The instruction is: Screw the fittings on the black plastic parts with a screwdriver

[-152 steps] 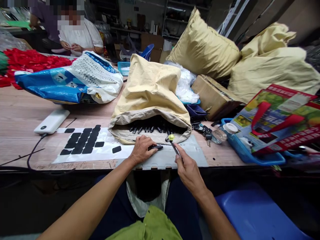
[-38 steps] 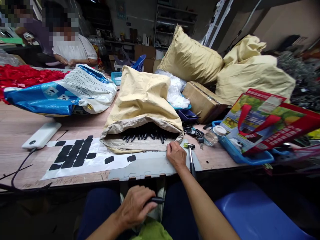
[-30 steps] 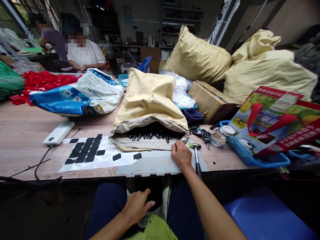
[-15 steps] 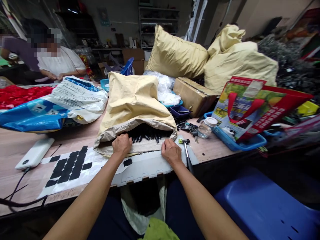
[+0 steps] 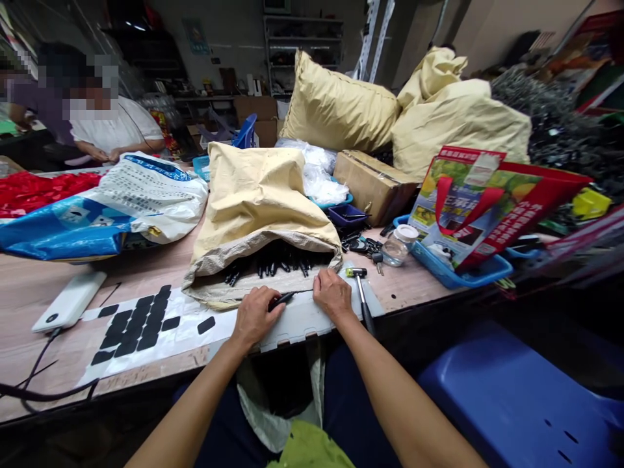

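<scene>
A cream woven sack (image 5: 266,195) lies on the table with its mouth facing me, and several slim black pieces (image 5: 273,265) lie inside the opening. Just in front of the sack's lower lip, my left hand (image 5: 254,317) is closed on a slim black piece (image 5: 281,300) of the same look. My right hand (image 5: 333,298) has its fingers curled at the right part of the lower lip and seems to grip the cloth. Beside that hand lies a small hammer (image 5: 361,296) with a yellow-green tip. Under both hands is a pale grey board (image 5: 297,323).
To the left are a sheet with black rounded stickers (image 5: 131,325), a white power bank (image 5: 71,300) and a blue-white bag (image 5: 160,201). On the right stand a clear jar (image 5: 400,246), keys (image 5: 377,260) and a blue basket (image 5: 468,279). A blue stool (image 5: 517,396) is at lower right. Another person sits far left.
My left hand has let go of the sack's lip, moved right and toward me, and now holds a black piece. My right hand stays at the lip.
</scene>
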A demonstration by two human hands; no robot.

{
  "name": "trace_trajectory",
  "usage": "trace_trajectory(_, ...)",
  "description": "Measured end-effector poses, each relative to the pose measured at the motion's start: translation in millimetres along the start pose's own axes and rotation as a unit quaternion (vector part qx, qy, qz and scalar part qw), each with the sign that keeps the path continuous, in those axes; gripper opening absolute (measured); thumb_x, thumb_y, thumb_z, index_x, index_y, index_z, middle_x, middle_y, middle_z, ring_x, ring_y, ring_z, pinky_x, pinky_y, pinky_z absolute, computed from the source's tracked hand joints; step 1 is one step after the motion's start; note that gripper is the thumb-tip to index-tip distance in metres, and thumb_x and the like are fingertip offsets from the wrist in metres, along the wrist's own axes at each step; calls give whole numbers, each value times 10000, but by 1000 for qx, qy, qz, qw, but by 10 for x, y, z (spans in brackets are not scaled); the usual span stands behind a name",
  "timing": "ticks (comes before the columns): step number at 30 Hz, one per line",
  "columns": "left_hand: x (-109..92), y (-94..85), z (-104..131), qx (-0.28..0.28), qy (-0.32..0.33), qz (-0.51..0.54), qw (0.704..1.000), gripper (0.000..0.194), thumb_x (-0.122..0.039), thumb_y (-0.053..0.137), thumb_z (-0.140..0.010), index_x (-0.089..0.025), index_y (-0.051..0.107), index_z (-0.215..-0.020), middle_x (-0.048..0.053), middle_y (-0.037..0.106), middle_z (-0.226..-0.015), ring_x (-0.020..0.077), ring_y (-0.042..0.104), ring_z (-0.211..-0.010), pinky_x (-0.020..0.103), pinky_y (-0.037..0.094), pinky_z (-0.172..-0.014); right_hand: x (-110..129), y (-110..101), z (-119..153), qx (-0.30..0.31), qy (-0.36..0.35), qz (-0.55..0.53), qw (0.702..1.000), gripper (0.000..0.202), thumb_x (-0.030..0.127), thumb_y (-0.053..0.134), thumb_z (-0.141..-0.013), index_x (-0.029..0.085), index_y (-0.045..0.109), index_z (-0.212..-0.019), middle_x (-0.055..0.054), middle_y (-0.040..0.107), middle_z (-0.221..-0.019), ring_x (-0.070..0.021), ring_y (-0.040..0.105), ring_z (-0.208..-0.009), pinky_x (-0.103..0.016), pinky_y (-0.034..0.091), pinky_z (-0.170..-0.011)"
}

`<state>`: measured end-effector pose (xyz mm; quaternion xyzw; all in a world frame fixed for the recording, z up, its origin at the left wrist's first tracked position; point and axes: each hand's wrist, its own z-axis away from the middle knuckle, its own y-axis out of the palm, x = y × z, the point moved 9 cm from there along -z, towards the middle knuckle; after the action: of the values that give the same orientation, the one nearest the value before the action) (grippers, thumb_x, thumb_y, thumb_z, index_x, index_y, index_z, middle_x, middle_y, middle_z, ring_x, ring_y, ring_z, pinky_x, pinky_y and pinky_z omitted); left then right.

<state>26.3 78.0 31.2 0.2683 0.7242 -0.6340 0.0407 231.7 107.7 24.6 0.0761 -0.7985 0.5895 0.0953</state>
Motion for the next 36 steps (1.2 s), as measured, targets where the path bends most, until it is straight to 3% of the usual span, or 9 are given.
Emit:
trace_trajectory(6,126,147,-45,-12,-22,61,998,210,-387,679,-879,-241,715,-1026,42,667,-956,235,570,-952,349,410,-841,-45,-86,-28,11,10,-62,998,195,288,511,-962,195,662,-879,-48,678,-944,-159,589,-806,-262,322,-662)
trace_trajectory(10,147,137,-37,-10,-23,82,996,212,-379,707,-855,-248,717,-1021,38,671,-975,237,569,-969,351,403,-849,-225,-384,20,9,30,-135,990,163,289,543,-943,221,665,-861,-11,671,-902,-149,593,-806,-252,365,-699)
trace_trajectory(14,153,146,-35,-2,-34,91,995,219,-364,722,-842,-255,719,-1032,36,671,-985,241,565,-979,357,391,-848,-641,-706,321,-14,136,-21,990,163,365,620,-907,249,680,-1004,-48,658,-1021,-207,617,-890,-287,376,-695)
trace_trajectory(18,150,143,-39,2,-40,90,995,229,-373,733,-836,-255,720,-1032,35,672,-978,243,560,-985,361,384,-850,-903,-608,648,69,185,36,980,360,488,614,-903,225,617,-1150,-103,667,-1053,-235,646,-792,-307,382,-636)
trace_trajectory(24,137,128,-41,6,-37,93,995,215,-376,738,-838,-257,735,-1018,31,674,-952,250,549,-1000,367,376,-859,-1180,-517,792,76,253,-91,960,298,294,573,-849,171,693,-1093,-99,734,-886,-246,683,-800,-300,444,-668)
trace_trajectory(27,159,141,-46,7,-40,101,994,211,-360,740,-834,-268,747,-1024,27,675,-943,243,545,-993,368,376,-868,-1011,-577,844,41,225,-221,948,303,335,554,-848,175,725,-1041,-73,744,-845,-225,684,-772,-286,482,-690)
trace_trajectory(30,175,164,-50,12,-43,108,993,209,-364,739,-836,-271,757,-1022,27,682,-951,240,544,-999,373,376,-883,-526,-587,936,54,137,-340,929,442,420,506,-917,155,686,-1221,-69,755,-882,-190,664,-686,-269,511,-651)
trace_trajectory(33,181,162,-49,10,-49,111,993,216,-370,748,-831,-276,764,-1025,26,687,-964,239,544,-1006,371,375,-885,-38,-526,1037,103,75,-358,925,490,396,452,-965,150,625,-1352,-60,762,-870,-182,666,-651,-274,549,-654)
trace_trajectory(36,173,145,-45,5,-53,113,992,217,-372,752,-831,-286,771,-1030,22,686,-964,236,544,-1003,366,374,-875,278,-554,1050,67,2,-333,940,493,316,447,-976,149,569,-1424,-97,768,-1035,-212,725,-877,-316,579,-849)
